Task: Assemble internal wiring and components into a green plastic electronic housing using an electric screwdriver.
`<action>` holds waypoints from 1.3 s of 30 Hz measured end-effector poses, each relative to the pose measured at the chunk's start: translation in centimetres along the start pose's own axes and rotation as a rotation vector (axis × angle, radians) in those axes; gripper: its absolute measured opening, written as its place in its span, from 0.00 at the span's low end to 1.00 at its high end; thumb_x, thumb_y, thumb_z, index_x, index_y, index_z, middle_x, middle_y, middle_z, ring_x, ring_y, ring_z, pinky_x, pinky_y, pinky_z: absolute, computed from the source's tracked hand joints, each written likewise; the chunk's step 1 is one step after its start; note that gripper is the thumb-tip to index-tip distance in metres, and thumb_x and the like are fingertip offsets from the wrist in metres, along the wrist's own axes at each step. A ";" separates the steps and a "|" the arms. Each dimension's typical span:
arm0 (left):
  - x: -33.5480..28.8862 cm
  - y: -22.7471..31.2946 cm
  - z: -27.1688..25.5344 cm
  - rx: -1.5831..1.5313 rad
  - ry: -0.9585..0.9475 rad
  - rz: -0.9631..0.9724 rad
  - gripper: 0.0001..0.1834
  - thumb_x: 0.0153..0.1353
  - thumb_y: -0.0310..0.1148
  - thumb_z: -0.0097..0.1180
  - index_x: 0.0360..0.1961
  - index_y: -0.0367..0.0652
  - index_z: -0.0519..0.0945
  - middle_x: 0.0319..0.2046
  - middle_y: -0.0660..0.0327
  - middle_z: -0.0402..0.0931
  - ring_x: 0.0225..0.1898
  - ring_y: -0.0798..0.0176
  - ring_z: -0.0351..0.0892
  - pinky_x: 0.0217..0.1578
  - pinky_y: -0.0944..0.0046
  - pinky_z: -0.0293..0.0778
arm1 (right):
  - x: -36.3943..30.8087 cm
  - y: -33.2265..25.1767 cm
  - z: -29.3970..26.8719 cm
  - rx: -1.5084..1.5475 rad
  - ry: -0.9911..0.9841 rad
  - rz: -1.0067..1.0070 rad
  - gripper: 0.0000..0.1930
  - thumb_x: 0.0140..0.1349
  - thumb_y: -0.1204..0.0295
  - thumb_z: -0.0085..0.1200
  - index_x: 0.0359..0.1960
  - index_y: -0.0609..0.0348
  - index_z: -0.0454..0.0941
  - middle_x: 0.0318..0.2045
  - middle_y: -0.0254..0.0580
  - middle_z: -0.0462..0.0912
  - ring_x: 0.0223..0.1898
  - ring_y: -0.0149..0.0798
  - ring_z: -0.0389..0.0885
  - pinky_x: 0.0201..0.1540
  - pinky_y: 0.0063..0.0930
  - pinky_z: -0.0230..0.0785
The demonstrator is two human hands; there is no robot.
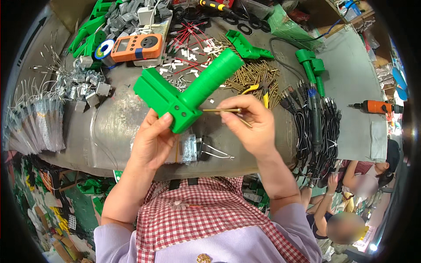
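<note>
My left hand (154, 138) is closed round the lower end of a green plastic housing (211, 78), thumb on its face beside two dark holes. The housing has a ribbed round handle slanting up to the right and a blocky part at its left. Between the thumb and fingers of my right hand (254, 127) is a long brass-coloured screw (219, 110). Its tip reaches the right side of the housing; whether it is in a hole I cannot tell. Another brass-coloured screw (244, 122) shows lower in the same hand. Beneath lies a clear plastic bag with metal parts (189, 148).
A heap of brass screws (256, 76) lies behind my right hand, with yellow-handled pliers (251, 89) on it. An orange meter (138, 47) and small transformers (90, 90) are at left. Bundled black cords (305, 127), a screwdriver (315, 118) and an orange power driver (376, 106) are at right.
</note>
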State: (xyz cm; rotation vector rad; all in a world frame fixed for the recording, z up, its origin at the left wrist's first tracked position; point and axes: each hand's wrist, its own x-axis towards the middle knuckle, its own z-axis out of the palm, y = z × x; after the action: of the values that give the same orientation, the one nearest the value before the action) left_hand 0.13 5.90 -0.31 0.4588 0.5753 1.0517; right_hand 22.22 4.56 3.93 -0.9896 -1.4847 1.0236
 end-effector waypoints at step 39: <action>-0.6 -3.0 1.6 0.220 0.028 0.451 0.17 0.57 0.18 0.58 0.48 0.36 0.72 0.45 0.59 0.76 0.48 0.63 0.75 0.51 0.62 0.70 | -0.1 -2.2 3.2 -0.685 0.049 -0.225 0.07 0.53 0.80 0.58 0.34 0.62 0.77 0.29 0.38 0.80 0.31 0.38 0.80 0.33 0.26 0.73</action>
State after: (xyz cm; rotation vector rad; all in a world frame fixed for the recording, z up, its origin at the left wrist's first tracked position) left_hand 3.00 3.99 -0.76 0.7930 0.6307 1.4322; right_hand 18.93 3.52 5.63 -1.2623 -1.9021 0.3149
